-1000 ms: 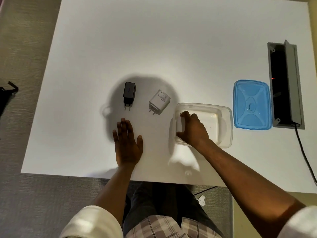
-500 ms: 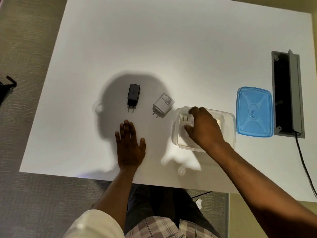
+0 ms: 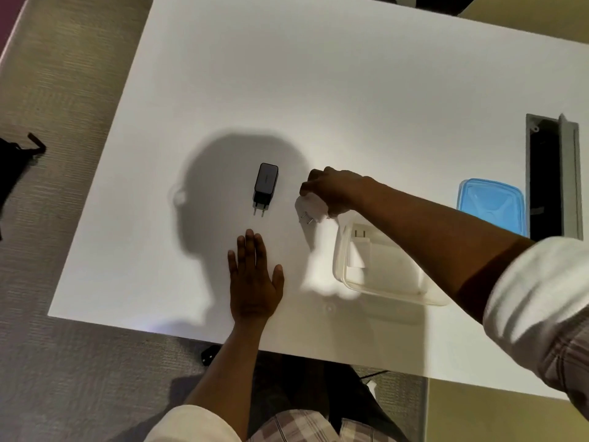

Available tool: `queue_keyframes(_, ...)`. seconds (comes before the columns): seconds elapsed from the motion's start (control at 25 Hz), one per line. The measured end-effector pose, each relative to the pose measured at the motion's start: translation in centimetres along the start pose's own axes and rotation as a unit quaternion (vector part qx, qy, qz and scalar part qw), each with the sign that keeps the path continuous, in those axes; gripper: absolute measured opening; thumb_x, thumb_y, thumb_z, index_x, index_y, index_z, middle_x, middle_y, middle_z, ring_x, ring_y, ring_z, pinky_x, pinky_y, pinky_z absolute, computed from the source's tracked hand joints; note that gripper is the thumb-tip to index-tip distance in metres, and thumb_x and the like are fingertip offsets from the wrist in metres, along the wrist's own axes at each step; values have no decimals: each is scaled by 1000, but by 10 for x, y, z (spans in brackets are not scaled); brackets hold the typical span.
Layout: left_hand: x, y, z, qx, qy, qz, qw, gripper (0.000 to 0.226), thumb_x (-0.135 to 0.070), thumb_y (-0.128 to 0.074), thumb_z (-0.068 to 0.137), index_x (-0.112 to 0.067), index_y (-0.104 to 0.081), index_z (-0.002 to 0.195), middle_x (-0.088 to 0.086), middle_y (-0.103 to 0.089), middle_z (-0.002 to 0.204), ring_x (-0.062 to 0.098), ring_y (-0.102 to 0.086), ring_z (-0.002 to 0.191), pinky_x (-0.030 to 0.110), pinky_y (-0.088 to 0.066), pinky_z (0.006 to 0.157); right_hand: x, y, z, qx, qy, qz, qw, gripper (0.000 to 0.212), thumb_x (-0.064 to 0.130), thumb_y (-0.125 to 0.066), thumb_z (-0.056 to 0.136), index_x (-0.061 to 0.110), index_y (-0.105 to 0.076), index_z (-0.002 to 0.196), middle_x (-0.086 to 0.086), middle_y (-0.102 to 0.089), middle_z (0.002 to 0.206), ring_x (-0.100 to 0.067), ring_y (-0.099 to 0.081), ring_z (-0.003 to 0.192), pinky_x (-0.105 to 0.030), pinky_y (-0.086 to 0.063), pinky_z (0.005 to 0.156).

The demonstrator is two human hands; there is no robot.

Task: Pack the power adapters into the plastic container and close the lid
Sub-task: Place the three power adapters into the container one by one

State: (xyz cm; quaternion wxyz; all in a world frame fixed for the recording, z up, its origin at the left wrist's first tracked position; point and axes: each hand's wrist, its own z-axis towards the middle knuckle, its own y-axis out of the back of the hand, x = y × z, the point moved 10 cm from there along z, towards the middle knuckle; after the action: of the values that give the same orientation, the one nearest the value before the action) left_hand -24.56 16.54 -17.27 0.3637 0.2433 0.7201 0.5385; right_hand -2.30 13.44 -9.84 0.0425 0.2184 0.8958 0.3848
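A black power adapter (image 3: 265, 185) lies on the white table (image 3: 318, 90), prongs toward me. Just right of it, my right hand (image 3: 331, 189) is closed over a white power adapter (image 3: 310, 208), whose two prongs stick out below my fingers. The clear plastic container (image 3: 382, 275) stands open to the right, partly under my right forearm, with another white adapter (image 3: 360, 247) lying inside at its left end. The blue lid (image 3: 490, 205) lies flat farther right. My left hand (image 3: 255, 282) rests flat on the table, fingers spread, below the black adapter.
A grey cable hatch (image 3: 570, 173) is set into the table at the right edge, beside the lid. A black object (image 3: 16, 161) lies on the carpet at the left. The table's near edge runs just below my left wrist.
My right hand left the container, where a white adapter now lies, and moved left onto the white adapter on the table. My left hand stayed put.
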Motion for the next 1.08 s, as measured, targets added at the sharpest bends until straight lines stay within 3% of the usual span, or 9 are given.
queue_keyframes(0.24,1,-2,3,3,3,7,1000,77,-50,-32,98,-12,-9,161,9,-8,170,28,-6,158,50,-14,128,4,-1,6,-88,32,-93,991,58,15,-70,75,24,-49,127,-6,-50,122,-29,-52,108,-35,-42,67)
queue_keyframes(0.44,2,-4,2,9,5,4,1000,78,-49,-34,97,-12,-7,161,9,-6,171,27,-4,158,50,-13,128,3,-2,9,-79,30,-83,993,62,25,-74,71,24,-49,127,-3,-53,118,-27,-52,109,-34,-44,70)
queue_keyframes(0.64,-1,-4,1,14,-3,2,1000,79,-48,-33,97,-11,-5,161,10,-6,171,28,-5,158,50,-13,128,-3,54,-28,-204,-7,89,975,68,36,-76,66,20,-49,126,-5,-56,116,-27,-55,106,-34,-46,69)
queue_keyframes(0.84,-2,-2,0,13,-6,6,1000,79,-46,-35,97,-10,-6,161,11,-6,170,29,-5,158,50,-11,128,-33,72,-129,-316,-112,332,882,63,57,-73,56,24,-57,107,7,-63,94,-17,-59,83,-31,-47,62)
queue_keyframes(0.96,-3,-2,0,12,-7,-2,1000,78,-46,-32,98,-10,-5,161,11,-6,170,29,-5,158,50,-10,128,-47,23,-185,-284,-197,396,850,54,66,-71,56,24,-54,86,10,-60,76,-8,-56,69,-30,-41,53)
queue_keyframes(1.08,0,-1,-1,14,-9,1,1000,78,-47,-30,98,-10,-2,161,11,-4,170,30,-5,158,49,-8,129,-57,-48,-210,-210,-291,443,822,48,64,-73,61,24,-48,72,8,-59,71,-9,-55,67,-28,-33,51)
